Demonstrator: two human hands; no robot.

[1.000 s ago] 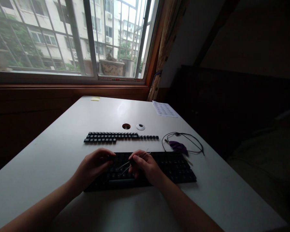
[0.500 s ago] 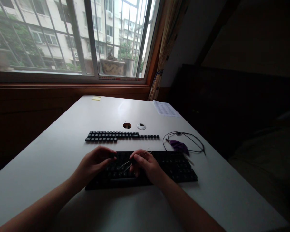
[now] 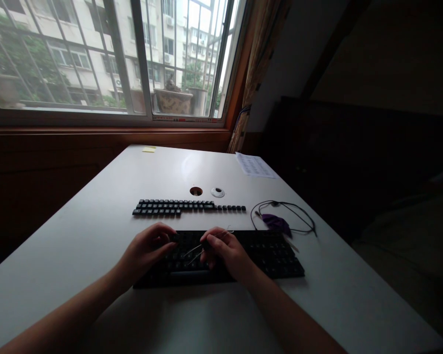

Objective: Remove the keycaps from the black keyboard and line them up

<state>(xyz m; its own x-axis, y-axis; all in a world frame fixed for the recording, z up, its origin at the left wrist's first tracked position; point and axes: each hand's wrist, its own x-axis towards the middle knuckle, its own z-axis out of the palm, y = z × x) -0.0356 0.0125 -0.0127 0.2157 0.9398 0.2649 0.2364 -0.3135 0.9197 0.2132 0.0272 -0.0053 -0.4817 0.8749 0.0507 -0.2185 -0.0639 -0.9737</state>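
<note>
A black keyboard (image 3: 258, 248) lies on the white table under both hands. Over its left part, my left hand (image 3: 149, 248) pinches a small dark keycap (image 3: 175, 237) between thumb and fingers; the fingertips partly hide it. To the right, my right hand (image 3: 221, 246) is closed around a wire keycap puller (image 3: 194, 254). Its two thin metal prongs point left and down over the keys, with nothing visible between them. Behind the keyboard stand rows of removed keycaps (image 3: 173, 207), set out in neat lines.
On the right, a black cable (image 3: 297, 207) loops around a purple cloth (image 3: 275, 222). A round hole (image 3: 196, 191) and a white ring-shaped cover (image 3: 217, 192) are farther back. Printed paper (image 3: 256, 165) and yellow sticky notes (image 3: 149, 149) lie near the table's far edge.
The whole view has shifted slightly, so things appear a little farther right. Both hands keep nearly the same pose over the keyboard, still holding the keycap and the puller.
</note>
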